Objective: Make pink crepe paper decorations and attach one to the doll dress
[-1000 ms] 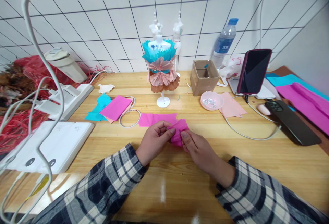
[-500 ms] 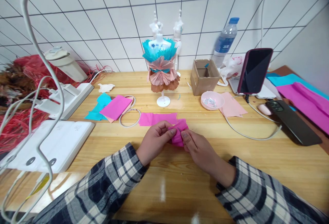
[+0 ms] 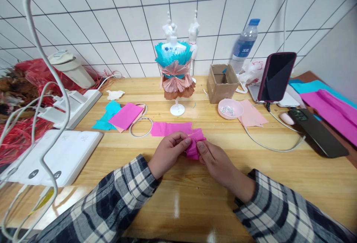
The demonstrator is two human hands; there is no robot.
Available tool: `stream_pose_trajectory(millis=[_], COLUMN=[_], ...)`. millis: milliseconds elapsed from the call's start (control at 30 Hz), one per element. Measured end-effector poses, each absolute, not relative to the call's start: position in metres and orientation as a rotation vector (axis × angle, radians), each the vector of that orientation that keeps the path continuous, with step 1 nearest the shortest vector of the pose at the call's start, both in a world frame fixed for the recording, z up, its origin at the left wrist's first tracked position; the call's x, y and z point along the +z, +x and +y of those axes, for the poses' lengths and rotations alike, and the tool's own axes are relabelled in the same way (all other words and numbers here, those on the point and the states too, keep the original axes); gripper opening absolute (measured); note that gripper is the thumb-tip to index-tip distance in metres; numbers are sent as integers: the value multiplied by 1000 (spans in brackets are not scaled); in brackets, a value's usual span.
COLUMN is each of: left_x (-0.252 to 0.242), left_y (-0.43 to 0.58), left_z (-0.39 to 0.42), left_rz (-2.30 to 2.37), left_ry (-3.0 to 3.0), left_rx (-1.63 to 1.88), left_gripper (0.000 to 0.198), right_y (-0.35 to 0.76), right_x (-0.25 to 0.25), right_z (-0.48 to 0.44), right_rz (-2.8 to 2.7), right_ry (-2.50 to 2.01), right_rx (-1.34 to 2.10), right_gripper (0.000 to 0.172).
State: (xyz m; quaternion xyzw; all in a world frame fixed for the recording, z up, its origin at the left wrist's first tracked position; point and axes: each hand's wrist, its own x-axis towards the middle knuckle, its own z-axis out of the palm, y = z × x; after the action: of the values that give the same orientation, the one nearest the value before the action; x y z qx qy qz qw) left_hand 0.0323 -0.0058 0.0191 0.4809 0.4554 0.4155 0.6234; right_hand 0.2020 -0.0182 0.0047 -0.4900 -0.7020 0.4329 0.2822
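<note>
A small piece of magenta paper (image 3: 192, 149) is pinched between both hands, creased where the fingers meet. My left hand (image 3: 170, 151) grips its left edge with the thumb on top. On its right side my right hand (image 3: 216, 161) holds it between thumb and curled fingers. Just behind the hands a magenta strip (image 3: 170, 129) lies flat on the wooden table (image 3: 178, 206). Farther back stands a white mannequin on a round base, wearing a layered paper dress (image 3: 175, 66) in turquoise, pink and brown.
A cardboard box (image 3: 222, 84), a pink bowl of beads (image 3: 230, 109) and a propped phone (image 3: 277, 77) stand at the back right. Another phone (image 3: 318, 133) lies near them. Left are folded magenta paper (image 3: 125, 116), a coiled cable (image 3: 141, 136) and a white power bank (image 3: 55, 157).
The magenta paper between my fingers has shifted slightly, its upper corner tilting a little to the right. Both hands stay almost in the same place.
</note>
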Motion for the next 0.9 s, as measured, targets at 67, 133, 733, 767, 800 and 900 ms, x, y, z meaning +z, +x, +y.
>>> stream_pose_trajectory(millis=[67,133,733,767,800,900], left_x=[20,20,17,17,17,18], left_y=[33,33,33,33,33,33], left_z=[-6,-6,-6,-6,-6,-6], left_rz=[1036,1034,1055,1054,1055,1062], left_ry=[1125,1140,1135,1138,1140,1146], left_rx=[944,938,952,948,944,939], left_gripper=[30,29,26,27,27,28], right_y=[202,202,201,201,201,200], right_x=[4,4,1,1,1,0], right_z=[-18,-18,-19,-19,-19,-19], right_rz=[-1868,-1853,-1819,-1817,-1814,-1802], right_ry=[-1303,-1302,-1306,-1302,-1297,-1287], right_rx=[1162,1167,1201,1201,1201,1206], right_gripper=[47,46,45,45,45,46])
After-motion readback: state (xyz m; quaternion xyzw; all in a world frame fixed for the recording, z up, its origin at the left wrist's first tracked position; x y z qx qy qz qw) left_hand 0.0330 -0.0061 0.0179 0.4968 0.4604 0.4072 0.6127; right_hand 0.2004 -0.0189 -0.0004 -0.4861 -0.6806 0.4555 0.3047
